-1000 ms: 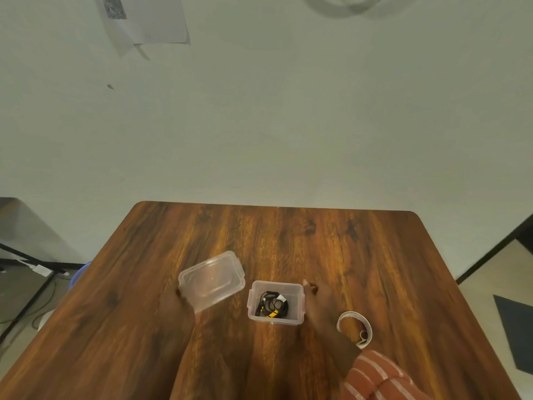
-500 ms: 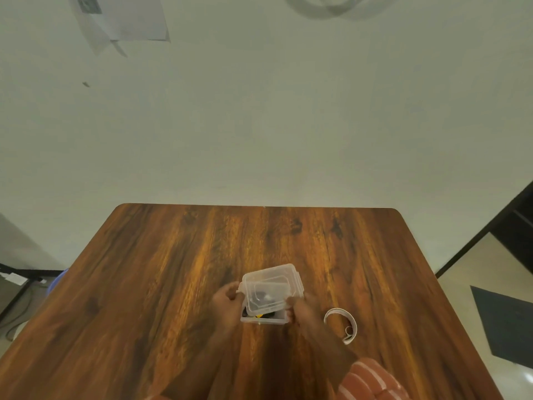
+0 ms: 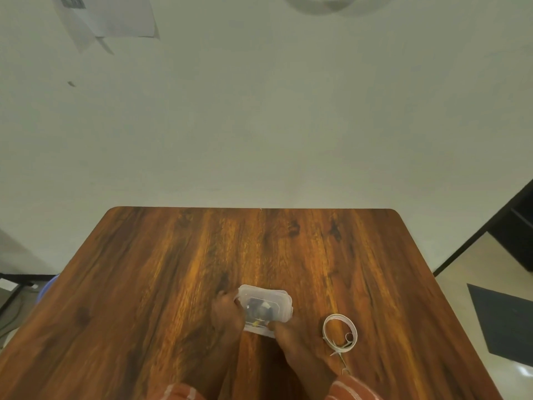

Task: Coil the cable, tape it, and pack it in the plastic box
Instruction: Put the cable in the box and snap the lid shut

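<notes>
A small clear plastic box [image 3: 264, 330] stands on the wooden table [image 3: 173, 284] with its clear lid [image 3: 274, 298] lying on top. Through the plastic I make out the coiled black cable [image 3: 259, 311] with a bit of yellow. My left hand [image 3: 226, 314] grips the box's left side, fingers on the lid's edge. My right hand [image 3: 291, 336] holds the near right corner of the box. Both hands touch the box and lid.
A roll of white tape [image 3: 339, 330] with a loose curled end lies on the table just right of my right hand. Paper sheets [image 3: 115, 18] hang on the wall behind. The table's right edge drops to a tiled floor with a dark mat [image 3: 504, 321].
The lid went from my left hand at the left of the open box to on top of the box. Both hands have closed in on the box.
</notes>
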Demonstrator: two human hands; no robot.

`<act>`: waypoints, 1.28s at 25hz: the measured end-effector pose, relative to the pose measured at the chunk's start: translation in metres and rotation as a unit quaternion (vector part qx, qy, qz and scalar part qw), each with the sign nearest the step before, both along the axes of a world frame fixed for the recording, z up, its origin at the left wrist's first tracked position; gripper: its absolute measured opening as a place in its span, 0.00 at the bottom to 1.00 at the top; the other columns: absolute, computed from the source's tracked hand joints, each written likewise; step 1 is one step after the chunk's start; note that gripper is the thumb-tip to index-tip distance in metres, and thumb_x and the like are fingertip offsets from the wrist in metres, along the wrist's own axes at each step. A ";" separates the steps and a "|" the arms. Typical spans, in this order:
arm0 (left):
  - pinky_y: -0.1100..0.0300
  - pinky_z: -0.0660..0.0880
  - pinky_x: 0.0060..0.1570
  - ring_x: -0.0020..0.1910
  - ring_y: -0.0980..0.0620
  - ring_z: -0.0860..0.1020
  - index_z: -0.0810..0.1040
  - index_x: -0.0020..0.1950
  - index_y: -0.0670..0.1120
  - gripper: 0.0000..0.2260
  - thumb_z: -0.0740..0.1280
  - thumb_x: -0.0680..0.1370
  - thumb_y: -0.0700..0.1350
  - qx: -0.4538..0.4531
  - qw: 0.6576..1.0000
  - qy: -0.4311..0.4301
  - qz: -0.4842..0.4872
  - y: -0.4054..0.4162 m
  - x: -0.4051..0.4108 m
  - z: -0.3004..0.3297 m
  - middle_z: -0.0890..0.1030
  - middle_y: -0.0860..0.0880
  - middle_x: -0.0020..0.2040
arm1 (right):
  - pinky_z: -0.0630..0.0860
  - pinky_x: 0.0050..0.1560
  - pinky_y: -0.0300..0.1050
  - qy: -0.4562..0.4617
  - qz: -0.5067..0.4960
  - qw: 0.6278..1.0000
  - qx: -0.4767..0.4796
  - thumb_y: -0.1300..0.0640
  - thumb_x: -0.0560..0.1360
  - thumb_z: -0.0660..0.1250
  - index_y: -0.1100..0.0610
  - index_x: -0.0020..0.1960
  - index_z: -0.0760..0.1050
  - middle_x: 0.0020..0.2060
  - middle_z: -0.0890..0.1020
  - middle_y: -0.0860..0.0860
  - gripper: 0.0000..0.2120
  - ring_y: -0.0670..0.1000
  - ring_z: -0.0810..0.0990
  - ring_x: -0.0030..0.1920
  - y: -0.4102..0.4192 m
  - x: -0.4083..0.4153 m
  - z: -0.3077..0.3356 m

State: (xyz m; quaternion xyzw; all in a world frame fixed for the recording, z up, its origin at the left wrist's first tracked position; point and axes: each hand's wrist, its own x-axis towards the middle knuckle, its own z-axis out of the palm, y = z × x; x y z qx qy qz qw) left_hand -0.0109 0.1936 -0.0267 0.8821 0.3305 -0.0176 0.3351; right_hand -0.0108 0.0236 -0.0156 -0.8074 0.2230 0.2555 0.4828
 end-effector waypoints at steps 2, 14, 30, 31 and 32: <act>0.52 0.81 0.56 0.46 0.53 0.80 0.78 0.57 0.53 0.07 0.64 0.81 0.47 -0.058 0.998 0.006 -0.008 0.000 0.000 0.003 0.82 0.50 0.53 | 0.73 0.66 0.48 -0.015 0.010 1.000 -0.009 0.47 0.78 0.66 0.50 0.63 0.72 0.57 0.80 0.46 0.15 0.48 0.79 0.55 -0.002 0.000 0.002; 0.49 0.82 0.52 0.47 0.47 0.83 0.79 0.54 0.44 0.09 0.66 0.80 0.48 -0.184 0.976 0.013 0.115 0.003 0.001 0.001 0.83 0.45 0.52 | 0.81 0.52 0.49 0.017 -0.004 0.998 0.062 0.51 0.79 0.66 0.59 0.66 0.73 0.54 0.83 0.54 0.18 0.52 0.82 0.51 -0.010 0.039 -0.002; 0.50 0.81 0.45 0.48 0.43 0.82 0.79 0.57 0.38 0.13 0.70 0.78 0.45 -0.351 0.921 0.015 0.169 0.010 -0.016 -0.003 0.83 0.40 0.54 | 0.81 0.59 0.57 0.005 -0.060 0.995 0.074 0.59 0.71 0.76 0.58 0.70 0.70 0.58 0.81 0.55 0.29 0.57 0.82 0.56 -0.020 0.021 -0.008; 0.52 0.79 0.44 0.48 0.44 0.81 0.78 0.57 0.39 0.13 0.69 0.78 0.47 -0.362 0.916 0.034 0.168 0.009 -0.017 0.002 0.82 0.41 0.53 | 0.82 0.57 0.57 0.014 -0.064 0.994 0.086 0.59 0.71 0.76 0.58 0.68 0.72 0.56 0.82 0.55 0.27 0.57 0.82 0.54 -0.022 0.021 -0.010; 0.53 0.77 0.43 0.48 0.44 0.80 0.77 0.58 0.40 0.14 0.69 0.78 0.49 -0.371 0.913 0.046 0.164 0.009 -0.018 0.004 0.82 0.41 0.53 | 0.82 0.56 0.57 0.015 -0.065 0.993 0.094 0.60 0.71 0.76 0.58 0.67 0.73 0.55 0.82 0.55 0.25 0.57 0.83 0.53 -0.023 0.022 -0.010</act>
